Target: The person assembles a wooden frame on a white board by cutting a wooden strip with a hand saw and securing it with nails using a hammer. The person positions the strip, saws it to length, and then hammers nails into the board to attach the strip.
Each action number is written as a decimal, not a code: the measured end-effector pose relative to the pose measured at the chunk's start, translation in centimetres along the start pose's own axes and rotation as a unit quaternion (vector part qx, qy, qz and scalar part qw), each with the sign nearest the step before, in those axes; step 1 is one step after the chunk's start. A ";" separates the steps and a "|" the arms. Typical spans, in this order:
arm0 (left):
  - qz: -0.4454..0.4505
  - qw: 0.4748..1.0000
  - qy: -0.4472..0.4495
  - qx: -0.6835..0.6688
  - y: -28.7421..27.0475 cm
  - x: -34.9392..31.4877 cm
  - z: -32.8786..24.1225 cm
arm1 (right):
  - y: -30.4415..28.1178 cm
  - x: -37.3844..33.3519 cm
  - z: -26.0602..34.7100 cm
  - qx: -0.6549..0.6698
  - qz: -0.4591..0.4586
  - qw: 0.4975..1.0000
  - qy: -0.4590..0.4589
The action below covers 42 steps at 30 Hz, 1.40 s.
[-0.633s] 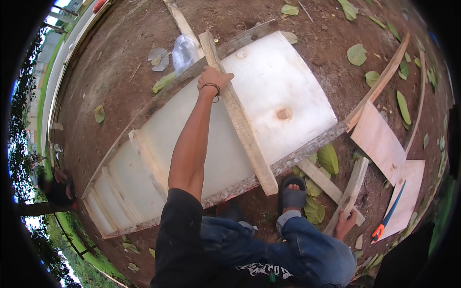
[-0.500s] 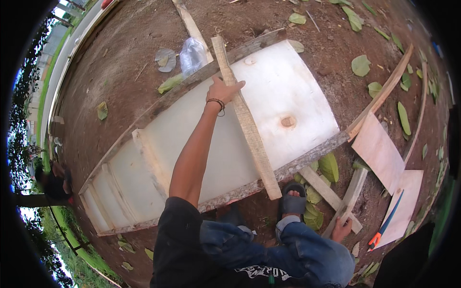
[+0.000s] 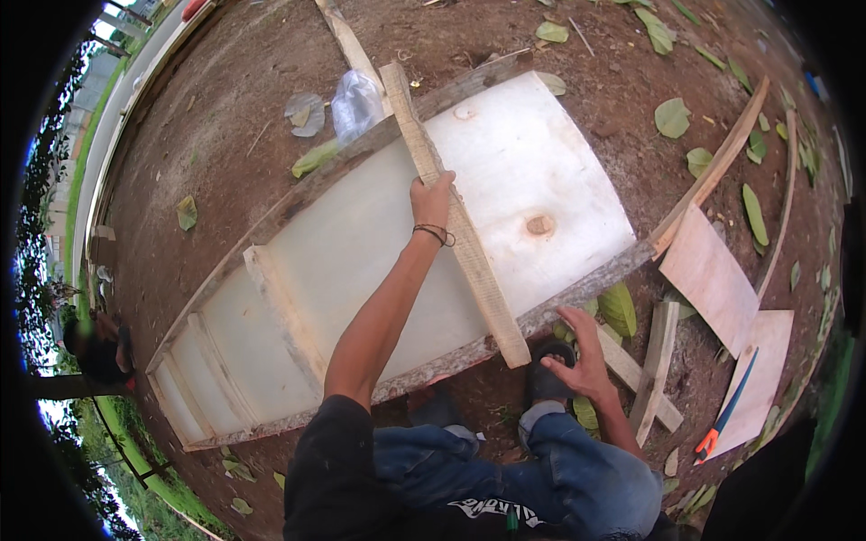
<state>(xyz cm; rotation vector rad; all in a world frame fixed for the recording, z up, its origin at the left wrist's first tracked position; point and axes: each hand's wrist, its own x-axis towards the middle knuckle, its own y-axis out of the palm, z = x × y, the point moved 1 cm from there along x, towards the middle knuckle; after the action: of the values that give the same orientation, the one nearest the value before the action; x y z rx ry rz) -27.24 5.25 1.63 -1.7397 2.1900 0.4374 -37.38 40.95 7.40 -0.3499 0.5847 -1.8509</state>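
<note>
My left hand (image 3: 433, 200) is closed round a rough wooden batten (image 3: 478, 266), wearing dark bands at the wrist. The batten lies crosswise over a long, tapering wooden frame (image 3: 595, 281) backed with a pale sheet (image 3: 361, 225). Its near end sticks out past the frame's near edge, and its far end past the far edge. My right hand (image 3: 586, 361) hovers by the near edge, right of the batten's end, fingers apart and holding nothing. Two crosspieces, one of them a wider batten (image 3: 284, 311), span the narrower left part of the frame.
Right of my legs lie short wood offcuts (image 3: 654, 370), two thin plywood pieces (image 3: 708, 275) and a handsaw (image 3: 735, 406) with an orange handle. A long curved strip (image 3: 722, 171) reaches away at right. Beyond the frame sits a clear plastic bag (image 3: 357, 106). Another person (image 3: 99, 347) is at far left.
My left hand has slid nearer along the batten, which has shifted slightly. My right hand has left the offcut on the ground and risen to the frame's near edge.
</note>
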 end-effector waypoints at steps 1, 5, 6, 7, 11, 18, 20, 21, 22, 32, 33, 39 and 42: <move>-0.001 1.000 -0.006 0.004 -0.2 0.5 -0.3 | 0.9 1.3 1.1 -0.037 0.036 0.997 -0.054; -0.004 0.999 0.034 0.021 -1.9 4.1 0.0 | 5.6 4.0 1.9 -0.094 0.083 0.990 -0.056; 0.005 0.998 0.043 0.035 -2.7 5.0 0.2 | 6.7 4.2 1.5 -0.099 0.079 0.991 -0.050; 0.014 0.998 0.047 0.047 -3.2 5.8 0.3 | 7.7 4.2 0.9 -0.105 0.077 0.991 -0.041; 0.066 0.996 0.034 0.042 -3.1 5.5 1.2 | 7.7 3.2 -0.1 -0.096 0.055 0.993 -0.044; 0.022 0.985 0.073 0.155 -4.0 5.5 0.4 | 8.0 3.2 0.1 -0.074 0.072 0.994 -0.043; 0.020 0.987 0.090 0.132 -3.1 5.8 -0.2 | 7.9 3.3 -0.2 -0.083 0.051 0.995 -0.028; 0.021 0.988 0.103 0.114 -2.9 5.9 -0.1 | 8.0 3.1 -0.4 -0.077 0.012 0.996 -0.032; 0.025 0.989 0.115 0.095 -2.1 6.1 -0.1 | 7.5 3.4 -0.3 -0.093 -0.001 0.995 -0.027; 0.179 0.973 0.147 0.013 13.3 5.9 -4.3 | -1.7 6.8 -4.8 -0.144 -0.099 0.979 0.109; 0.183 0.973 0.140 0.014 14.9 6.1 -4.9 | -2.8 7.3 -5.5 -0.165 -0.109 0.975 0.105; 0.252 0.964 0.079 -0.004 21.4 9.9 -2.9 | -8.5 10.9 -9.2 -0.276 -0.098 0.942 0.162; 0.216 0.973 0.077 0.009 22.9 11.5 -0.4 | -8.7 11.5 -10.5 -0.290 -0.095 0.936 0.176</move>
<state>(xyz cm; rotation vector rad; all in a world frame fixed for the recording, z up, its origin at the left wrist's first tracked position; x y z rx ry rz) -52.03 -0.06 -1.81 -1.3171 2.6821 0.3868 -53.52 34.85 2.98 -0.4773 1.3985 -1.9083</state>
